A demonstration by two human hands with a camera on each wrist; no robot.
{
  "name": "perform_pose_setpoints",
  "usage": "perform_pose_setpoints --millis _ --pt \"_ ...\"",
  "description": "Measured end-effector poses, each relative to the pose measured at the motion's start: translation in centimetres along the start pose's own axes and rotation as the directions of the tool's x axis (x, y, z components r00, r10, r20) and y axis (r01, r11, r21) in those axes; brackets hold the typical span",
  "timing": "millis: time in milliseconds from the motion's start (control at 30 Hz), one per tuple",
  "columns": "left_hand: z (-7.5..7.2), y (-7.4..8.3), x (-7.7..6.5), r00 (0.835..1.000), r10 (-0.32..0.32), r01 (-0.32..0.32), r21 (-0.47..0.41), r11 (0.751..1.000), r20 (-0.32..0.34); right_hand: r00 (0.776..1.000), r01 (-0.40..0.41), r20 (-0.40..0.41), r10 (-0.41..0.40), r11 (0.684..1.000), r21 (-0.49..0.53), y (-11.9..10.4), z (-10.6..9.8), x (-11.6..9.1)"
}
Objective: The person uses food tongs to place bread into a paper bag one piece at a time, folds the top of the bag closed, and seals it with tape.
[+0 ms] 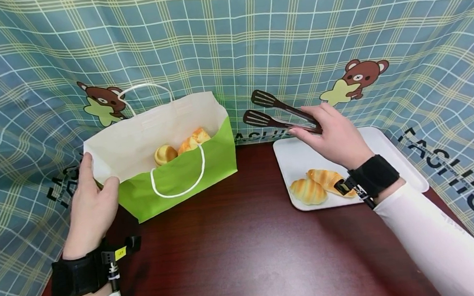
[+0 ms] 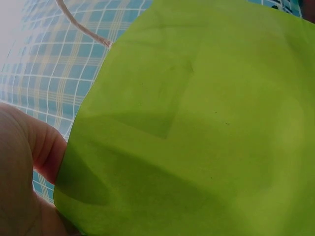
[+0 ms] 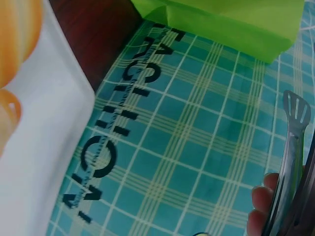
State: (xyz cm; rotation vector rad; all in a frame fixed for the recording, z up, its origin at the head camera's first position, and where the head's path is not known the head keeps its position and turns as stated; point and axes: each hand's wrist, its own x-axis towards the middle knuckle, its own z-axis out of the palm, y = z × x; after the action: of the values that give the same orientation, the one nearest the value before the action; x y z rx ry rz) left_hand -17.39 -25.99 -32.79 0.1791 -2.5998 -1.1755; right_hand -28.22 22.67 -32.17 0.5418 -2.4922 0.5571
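A green paper bag [image 1: 216,154] with a white inside and white rope handles lies tipped toward me on the left of the table. My left hand [image 1: 92,207] grips its left edge between thumb and fingers; in the left wrist view the bag's green side [image 2: 197,118] fills most of the picture. Inside show a round bun [image 1: 164,155] and another golden bread piece [image 1: 194,139]. My right hand [image 1: 337,134] holds dark slotted tongs [image 1: 285,115], their tips apart with nothing between them, above a white tray [image 1: 282,156]. Two breads [image 1: 308,192] lie on the tray.
A dark red-brown wooden table [image 1: 229,252] spreads below. Behind and at both sides hangs a blue plaid cloth [image 1: 231,35] with printed bears and lettering, close to the bag and tray.
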Motion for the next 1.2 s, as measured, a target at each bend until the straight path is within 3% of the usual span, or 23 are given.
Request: perform_pose_setpoints --millis 233,533,833,1200 --pt "0.0 -0.1 0.1 1.0 -0.007 0.007 0.009 1.0 0.0 0.999 -0.038 0.012 0.038 0.999 0.028 1.6 0.3 -1.7" --pt "-0.2 -0.1 0.1 1.0 0.004 -0.004 0.012 1.0 0.007 0.993 -0.102 0.05 0.104 0.994 -0.03 4.3 0.2 -5.3" --pt "-0.2 -0.1 -0.1 1.0 0.008 -0.008 0.007 1.0 0.003 0.978 -0.163 0.116 0.172 0.983 -0.082 7.9 0.7 -9.6" --pt "-0.3 -0.3 -0.1 1.0 -0.007 0.007 0.004 1.0 0.006 0.953 -0.217 0.182 0.242 0.965 -0.145 10.3 -0.2 -14.0"
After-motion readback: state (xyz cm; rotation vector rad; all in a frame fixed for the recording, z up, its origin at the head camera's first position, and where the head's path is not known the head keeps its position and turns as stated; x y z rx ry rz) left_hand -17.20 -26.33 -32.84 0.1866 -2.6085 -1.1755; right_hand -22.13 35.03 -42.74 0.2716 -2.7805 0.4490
